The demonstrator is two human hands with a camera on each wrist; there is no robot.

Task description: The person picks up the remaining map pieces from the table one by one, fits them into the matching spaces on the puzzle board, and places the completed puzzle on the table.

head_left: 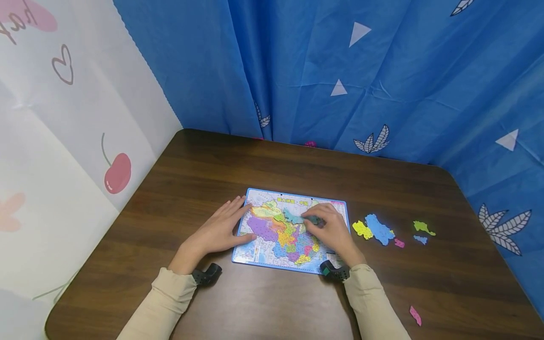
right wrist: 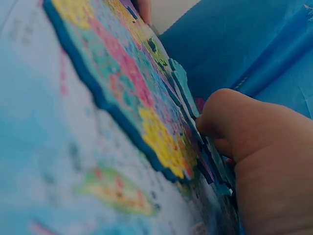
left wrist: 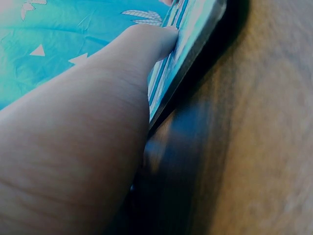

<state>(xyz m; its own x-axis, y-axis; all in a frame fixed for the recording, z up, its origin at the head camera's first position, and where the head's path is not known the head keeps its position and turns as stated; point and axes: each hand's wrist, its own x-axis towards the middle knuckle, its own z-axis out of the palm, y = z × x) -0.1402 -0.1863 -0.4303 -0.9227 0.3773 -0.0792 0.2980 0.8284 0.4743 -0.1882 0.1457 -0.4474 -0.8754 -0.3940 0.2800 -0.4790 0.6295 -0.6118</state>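
Note:
A map jigsaw board (head_left: 243, 255) with a blue border lies on the table. Many coloured pieces, among them a purple piece (head_left: 261, 227), sit together on it. My left hand (head_left: 223, 225) rests at the board's left edge, fingers spread and the thumb on the board. Over the upper right of the board, my right hand (head_left: 332, 227) pinches a long teal map piece (head_left: 292, 216) between thumb and fingers. The right wrist view shows this teal piece (right wrist: 180, 77) along the puzzle's far side, tilted slightly; whether it is seated cannot be told. My right hand hides its right part.
Right of the board lie a yellow piece (head_left: 362, 230), a large blue piece (head_left: 377, 230), a small pink piece (head_left: 399, 242), a green piece (head_left: 422, 227) and a small blue piece (head_left: 420, 240). Another pink piece (head_left: 415, 315) lies near the table's front right. Blue curtains (head_left: 297, 71) hang behind the table.

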